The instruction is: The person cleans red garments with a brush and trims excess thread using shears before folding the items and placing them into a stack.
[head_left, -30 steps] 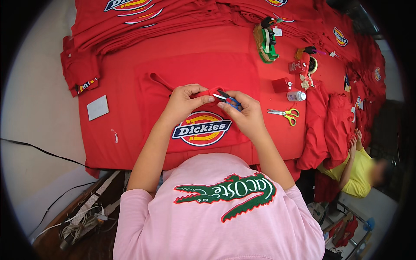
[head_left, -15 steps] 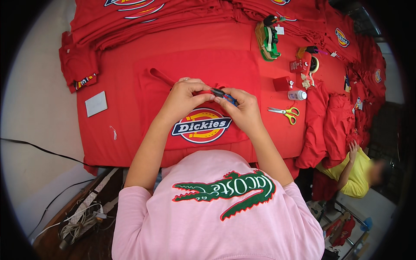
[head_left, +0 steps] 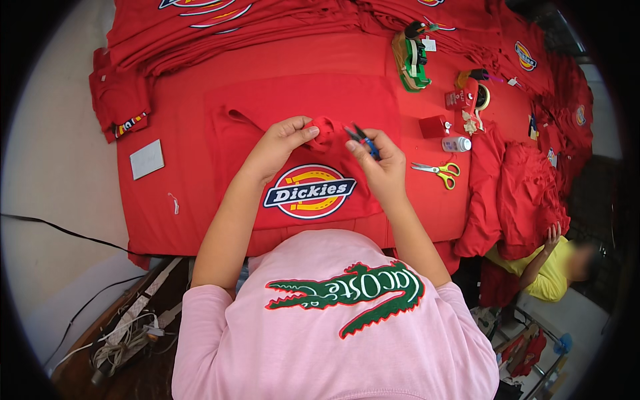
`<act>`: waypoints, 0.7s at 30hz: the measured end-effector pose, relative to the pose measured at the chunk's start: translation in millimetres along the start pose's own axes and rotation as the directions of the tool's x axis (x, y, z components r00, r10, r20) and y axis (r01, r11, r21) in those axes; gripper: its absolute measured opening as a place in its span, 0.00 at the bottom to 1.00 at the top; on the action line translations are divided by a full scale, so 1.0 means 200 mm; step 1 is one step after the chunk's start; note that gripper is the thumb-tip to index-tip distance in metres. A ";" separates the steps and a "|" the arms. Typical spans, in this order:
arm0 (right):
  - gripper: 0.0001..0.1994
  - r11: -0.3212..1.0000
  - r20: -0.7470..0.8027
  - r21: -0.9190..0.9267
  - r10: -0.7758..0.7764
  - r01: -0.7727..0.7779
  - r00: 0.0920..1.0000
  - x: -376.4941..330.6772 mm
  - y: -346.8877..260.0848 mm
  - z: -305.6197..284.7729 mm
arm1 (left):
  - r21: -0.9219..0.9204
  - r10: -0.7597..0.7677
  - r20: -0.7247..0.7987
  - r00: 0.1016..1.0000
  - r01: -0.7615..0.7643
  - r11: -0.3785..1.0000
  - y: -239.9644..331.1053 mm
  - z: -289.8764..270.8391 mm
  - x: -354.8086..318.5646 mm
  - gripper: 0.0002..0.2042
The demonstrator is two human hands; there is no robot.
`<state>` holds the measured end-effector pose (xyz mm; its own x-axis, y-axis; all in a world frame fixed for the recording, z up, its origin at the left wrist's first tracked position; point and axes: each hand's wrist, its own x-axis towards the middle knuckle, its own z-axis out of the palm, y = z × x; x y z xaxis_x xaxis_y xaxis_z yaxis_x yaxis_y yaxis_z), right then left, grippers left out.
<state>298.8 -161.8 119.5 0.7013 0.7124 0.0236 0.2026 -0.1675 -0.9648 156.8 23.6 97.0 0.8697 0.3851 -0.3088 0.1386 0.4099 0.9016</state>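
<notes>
In mid-frame, the left hand (head_left: 280,147) pinches the red garment (head_left: 324,134), seemingly to steady it, the right hand's (head_left: 386,167) fingers clamped on blue-handled snips (head_left: 369,147)

head-worn fisheye, aimed down past a pink shirt (head_left: 300,360), pretty close over the table (head_left: 180,133) (edges bend like crazy), left hand (head_left: 283,143) and right hand (head_left: 382,163) mid-frame

– And it's a garment workshop, surely: matching red garments (head_left: 267,41) piled deep along the far side of the counter (head_left: 177,230)!
– Yes, and there are yellow-handled scissors (head_left: 443,175), a green tape dispenser (head_left: 413,67), and over on the right a person in yellow (head_left: 549,277), beside more bunched red cloth (head_left: 527,193)!
</notes>
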 end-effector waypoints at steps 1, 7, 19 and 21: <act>0.09 0.999 0.041 -0.026 -0.042 0.044 0.998 -0.01 0.00 0.01 | -0.052 -0.016 0.004 1.000 0.017 0.998 0.00 0.00 0.00 0.10; 0.09 0.996 0.127 -0.081 -0.027 0.038 0.992 -0.03 0.04 0.04 | -0.130 -0.013 0.005 1.000 0.013 0.991 -0.02 0.01 0.03 0.10; 0.10 0.979 0.148 -0.181 -0.065 0.092 0.987 0.02 0.04 0.07 | -0.061 -0.012 0.008 1.000 0.012 0.998 -0.03 0.00 0.04 0.10; 0.10 0.988 0.144 -0.143 -0.035 0.056 0.989 0.02 0.04 0.07 | -0.045 -0.009 0.002 1.000 0.009 0.999 -0.03 0.00 0.03 0.10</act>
<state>293.7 -150.4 107.3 0.5881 0.8085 0.0199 0.3373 -0.2228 -0.9147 162.1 24.2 90.3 0.8692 0.3799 -0.3165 0.1253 0.4499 0.8842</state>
